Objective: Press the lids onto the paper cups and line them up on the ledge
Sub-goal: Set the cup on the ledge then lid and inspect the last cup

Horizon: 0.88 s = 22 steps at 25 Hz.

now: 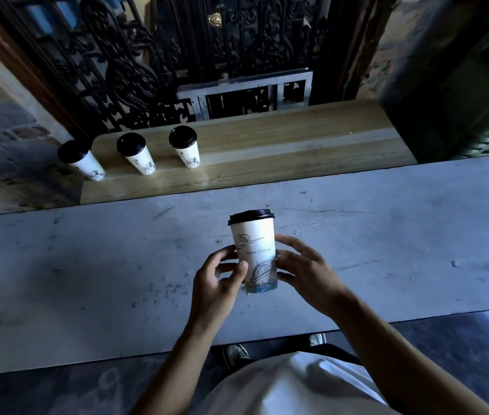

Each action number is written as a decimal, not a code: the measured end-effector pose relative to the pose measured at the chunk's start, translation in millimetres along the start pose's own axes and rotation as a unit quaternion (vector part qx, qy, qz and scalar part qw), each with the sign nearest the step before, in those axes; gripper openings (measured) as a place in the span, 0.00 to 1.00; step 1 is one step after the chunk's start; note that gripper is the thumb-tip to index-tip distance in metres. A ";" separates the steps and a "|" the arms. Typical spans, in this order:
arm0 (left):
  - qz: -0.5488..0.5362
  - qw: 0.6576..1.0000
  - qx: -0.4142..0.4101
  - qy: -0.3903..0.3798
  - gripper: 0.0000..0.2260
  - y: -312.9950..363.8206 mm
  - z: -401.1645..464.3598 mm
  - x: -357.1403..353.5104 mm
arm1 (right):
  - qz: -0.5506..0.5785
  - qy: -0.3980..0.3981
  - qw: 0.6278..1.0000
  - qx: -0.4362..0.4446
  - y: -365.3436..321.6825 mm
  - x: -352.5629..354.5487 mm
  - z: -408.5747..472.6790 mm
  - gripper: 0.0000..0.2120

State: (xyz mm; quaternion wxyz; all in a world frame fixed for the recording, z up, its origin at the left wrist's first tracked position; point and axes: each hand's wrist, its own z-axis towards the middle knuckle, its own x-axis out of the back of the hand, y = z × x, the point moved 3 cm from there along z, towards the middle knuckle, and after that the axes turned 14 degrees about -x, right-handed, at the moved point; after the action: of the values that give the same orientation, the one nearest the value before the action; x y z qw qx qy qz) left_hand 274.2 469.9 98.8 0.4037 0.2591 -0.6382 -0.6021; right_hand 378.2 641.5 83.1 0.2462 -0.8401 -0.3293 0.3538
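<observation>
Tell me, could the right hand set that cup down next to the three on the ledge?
Probably yes. The right hand and left hand hold the lidded cup over the table. The ledge is bare to the right of the three cups, with nothing between, though it would be a stretch forward.

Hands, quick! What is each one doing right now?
Left hand: fingers on the cup, holding it.
Right hand: holding the same cup.

Four lidded cups (254,250); three on the ledge (267,151); two hands (216,283).

Bare forearms, no sleeves in view — a white shirt (291,384) below, pale shoes (237,353) under the table edge.
</observation>
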 end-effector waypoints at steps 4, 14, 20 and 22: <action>0.038 0.999 -0.003 0.029 0.16 -2.2 1.1 0.8 | -0.017 0.037 0.999 0.006 0.4 2.5 2.5 0.22; 0.006 1.000 0.013 0.021 0.09 0.8 1.8 -2.4 | -0.075 0.021 0.996 0.042 2.7 2.4 2.5 0.26; -0.024 0.999 0.034 0.003 0.22 1.1 2.7 -14.0 | -0.045 -0.014 0.998 0.028 0.0 0.6 0.0 0.27; -0.006 1.000 0.029 0.003 0.21 1.3 4.6 -13.0 | -0.048 -0.018 0.998 0.026 -1.4 1.7 0.0 0.26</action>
State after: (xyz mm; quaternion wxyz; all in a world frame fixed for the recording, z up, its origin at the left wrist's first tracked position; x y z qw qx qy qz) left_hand 277.6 483.3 97.6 0.3944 0.2763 -0.6528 -0.5847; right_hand 378.6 643.7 83.2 0.2787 -0.8102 -0.3640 0.3651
